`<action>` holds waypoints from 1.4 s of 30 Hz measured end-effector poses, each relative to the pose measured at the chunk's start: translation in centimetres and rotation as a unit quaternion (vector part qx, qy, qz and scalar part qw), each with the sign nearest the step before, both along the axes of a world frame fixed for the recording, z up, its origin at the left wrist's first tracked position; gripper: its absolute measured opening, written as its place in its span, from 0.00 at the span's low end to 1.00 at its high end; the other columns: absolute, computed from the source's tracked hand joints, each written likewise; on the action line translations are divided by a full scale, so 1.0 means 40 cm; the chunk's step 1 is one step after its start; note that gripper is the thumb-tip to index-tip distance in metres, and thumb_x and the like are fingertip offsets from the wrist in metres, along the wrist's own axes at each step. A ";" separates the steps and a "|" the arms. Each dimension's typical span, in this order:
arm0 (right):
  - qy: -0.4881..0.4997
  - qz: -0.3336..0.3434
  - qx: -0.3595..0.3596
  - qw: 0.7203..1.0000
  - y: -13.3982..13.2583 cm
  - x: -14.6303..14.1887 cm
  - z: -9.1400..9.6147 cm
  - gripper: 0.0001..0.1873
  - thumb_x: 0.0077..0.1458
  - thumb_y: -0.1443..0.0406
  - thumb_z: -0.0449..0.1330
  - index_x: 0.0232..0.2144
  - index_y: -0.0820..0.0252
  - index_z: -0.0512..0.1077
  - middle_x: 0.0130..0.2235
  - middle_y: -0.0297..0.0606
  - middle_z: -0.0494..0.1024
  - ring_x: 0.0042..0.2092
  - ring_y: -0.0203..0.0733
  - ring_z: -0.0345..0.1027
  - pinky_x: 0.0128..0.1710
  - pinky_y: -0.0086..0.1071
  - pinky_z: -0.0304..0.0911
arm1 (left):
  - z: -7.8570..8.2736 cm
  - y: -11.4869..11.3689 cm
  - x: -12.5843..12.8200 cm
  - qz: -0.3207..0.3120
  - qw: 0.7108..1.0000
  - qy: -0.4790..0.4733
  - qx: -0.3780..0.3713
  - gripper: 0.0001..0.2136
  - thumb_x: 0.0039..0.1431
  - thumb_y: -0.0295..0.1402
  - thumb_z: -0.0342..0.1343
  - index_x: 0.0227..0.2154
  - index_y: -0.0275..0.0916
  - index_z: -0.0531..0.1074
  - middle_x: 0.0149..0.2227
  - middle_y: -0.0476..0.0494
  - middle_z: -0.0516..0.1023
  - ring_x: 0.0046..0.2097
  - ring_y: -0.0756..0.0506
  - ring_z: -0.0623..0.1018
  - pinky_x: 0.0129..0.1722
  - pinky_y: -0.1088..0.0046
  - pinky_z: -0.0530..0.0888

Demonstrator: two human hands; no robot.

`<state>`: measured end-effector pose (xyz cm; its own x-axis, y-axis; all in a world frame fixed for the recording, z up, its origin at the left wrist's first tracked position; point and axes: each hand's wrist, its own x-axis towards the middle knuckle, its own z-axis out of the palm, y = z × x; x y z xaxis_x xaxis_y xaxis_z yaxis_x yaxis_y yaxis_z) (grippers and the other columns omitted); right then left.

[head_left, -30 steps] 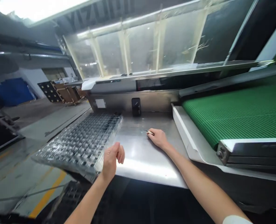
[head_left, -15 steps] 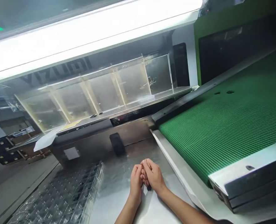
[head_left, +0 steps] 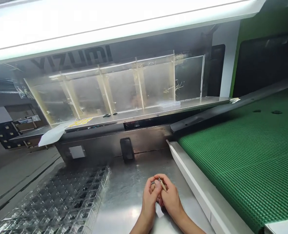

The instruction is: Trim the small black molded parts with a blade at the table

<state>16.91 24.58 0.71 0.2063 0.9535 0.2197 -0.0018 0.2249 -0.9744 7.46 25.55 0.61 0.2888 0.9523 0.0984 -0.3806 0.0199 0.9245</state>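
Note:
Both hands meet over the steel table (head_left: 124, 201), near its middle front. My right hand (head_left: 170, 200) pinches a thin, pale stick-like tool (head_left: 162, 185) with a dark tip that pokes up between the fingers. My left hand (head_left: 150, 198) presses against the right one, its fingertips touching the tool; whether it grips it I cannot tell. A clear plastic tray (head_left: 61, 208) with many small pockets lies on the table to the left of my hands.
A green mesh conveyor belt (head_left: 243, 162) with a white side rail (head_left: 195, 185) runs along the right. Behind the table stands a machine with clear guard panels (head_left: 119, 89), a shelf and a small black block (head_left: 126, 149). Floor and stacked trays lie far left.
The right hand lifted the tool off the table and the left hand left the tray's edge to join it. My view tilted up toward the machine.

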 end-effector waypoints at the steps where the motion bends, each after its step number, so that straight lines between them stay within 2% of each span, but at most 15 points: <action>1: 0.002 0.001 -0.003 1.000 0.000 0.000 0.001 0.29 0.53 0.42 0.61 0.43 0.59 0.72 0.28 0.36 0.74 0.19 0.39 0.62 0.15 0.28 0.53 | -0.004 0.002 0.002 -0.004 1.000 -0.003 0.002 0.36 0.45 0.61 0.69 0.46 0.37 0.70 0.23 0.47 0.73 0.19 0.51 0.67 0.19 0.77 0.64; 7: -0.009 -0.005 -0.024 1.000 -0.004 0.001 0.011 0.28 0.51 0.43 0.60 0.43 0.59 0.72 0.29 0.37 0.75 0.20 0.40 0.63 0.17 0.30 0.57 | -0.014 0.007 0.008 -0.009 1.000 -0.008 0.014 0.31 0.49 0.61 0.67 0.42 0.38 0.70 0.24 0.48 0.72 0.18 0.52 0.67 0.18 0.78 0.63; 12: -0.022 -0.025 -0.027 0.999 -0.001 0.008 0.012 0.28 0.47 0.46 0.60 0.42 0.59 0.74 0.30 0.38 0.77 0.26 0.46 0.70 0.24 0.33 0.65 | -0.008 0.013 0.010 -0.005 1.000 0.009 0.004 0.36 0.42 0.67 0.66 0.39 0.39 0.70 0.20 0.51 0.68 0.17 0.51 0.65 0.17 0.76 0.63; 17: -0.039 -0.027 0.005 0.999 0.016 0.025 -0.023 0.27 0.49 0.44 0.62 0.43 0.56 0.77 0.31 0.39 0.77 0.28 0.47 0.71 0.25 0.33 0.67 | -0.032 0.031 0.022 0.034 0.999 -0.028 0.011 0.35 0.41 0.68 0.65 0.36 0.38 0.73 0.24 0.48 0.70 0.21 0.51 0.66 0.20 0.77 0.61; 22: -0.042 -0.024 0.015 0.999 0.036 0.037 -0.049 0.26 0.48 0.45 0.64 0.42 0.55 0.78 0.28 0.39 0.75 0.30 0.51 0.73 0.24 0.34 0.67 | -0.042 0.035 0.026 0.033 0.999 -0.033 0.019 0.36 0.42 0.69 0.64 0.37 0.38 0.73 0.24 0.48 0.69 0.20 0.51 0.66 0.19 0.76 0.59; 26: -0.028 -0.026 0.003 0.999 0.034 0.035 -0.039 0.26 0.45 0.48 0.64 0.42 0.57 0.78 0.33 0.41 0.78 0.34 0.53 0.75 0.29 0.36 0.71 | -0.028 0.024 0.017 0.020 0.999 -0.034 0.018 0.37 0.41 0.69 0.65 0.38 0.38 0.72 0.23 0.48 0.69 0.18 0.52 0.65 0.17 0.76 0.60; 31: -0.014 0.021 -0.008 1.000 0.038 0.039 -0.052 0.30 0.44 0.52 0.65 0.48 0.58 0.74 0.43 0.44 0.79 0.29 0.46 0.72 0.28 0.34 0.70 | -0.040 0.033 0.014 -0.003 0.998 -0.057 0.028 0.34 0.41 0.61 0.70 0.42 0.37 0.75 0.21 0.49 0.69 0.17 0.52 0.65 0.17 0.76 0.63; 33: -0.002 0.024 -0.011 1.000 0.041 0.038 -0.065 0.33 0.44 0.53 0.64 0.52 0.58 0.72 0.41 0.42 0.78 0.27 0.44 0.70 0.24 0.32 0.67 | -0.051 0.041 0.018 0.001 0.997 -0.064 0.030 0.33 0.39 0.60 0.71 0.39 0.36 0.78 0.21 0.49 0.69 0.17 0.52 0.65 0.18 0.76 0.61; 36: 0.032 0.001 -0.026 0.999 0.036 0.029 -0.070 0.37 0.46 0.55 0.62 0.59 0.59 0.68 0.32 0.35 0.75 0.21 0.38 0.63 0.19 0.29 0.59 | -0.050 0.039 0.020 -0.001 0.997 -0.050 0.058 0.30 0.39 0.59 0.72 0.33 0.34 0.80 0.21 0.48 0.69 0.18 0.53 0.65 0.19 0.76 0.59; 39: 0.045 0.002 -0.047 0.998 0.018 0.017 -0.043 0.40 0.45 0.54 0.62 0.60 0.62 0.65 0.25 0.29 0.69 0.18 0.37 0.58 0.17 0.29 0.54 | -0.021 0.016 0.007 -0.017 0.997 -0.023 0.066 0.30 0.40 0.56 0.72 0.35 0.32 0.81 0.20 0.49 0.68 0.19 0.52 0.65 0.21 0.76 0.60; 42: 0.017 0.000 -0.069 0.997 0.006 0.012 -0.005 0.41 0.41 0.51 0.63 0.56 0.65 0.68 0.24 0.30 0.69 0.20 0.40 0.60 0.18 0.30 0.57 | 0.016 -0.005 -0.008 -0.019 0.999 0.003 0.048 0.28 0.42 0.53 0.71 0.36 0.31 0.81 0.20 0.50 0.67 0.21 0.52 0.64 0.22 0.75 0.61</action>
<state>17.40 24.83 0.51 0.2123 0.9740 0.0788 -0.0357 0.0883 -0.9955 7.12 25.35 1.27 0.3251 0.9271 0.1866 -0.3753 -0.0547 0.9253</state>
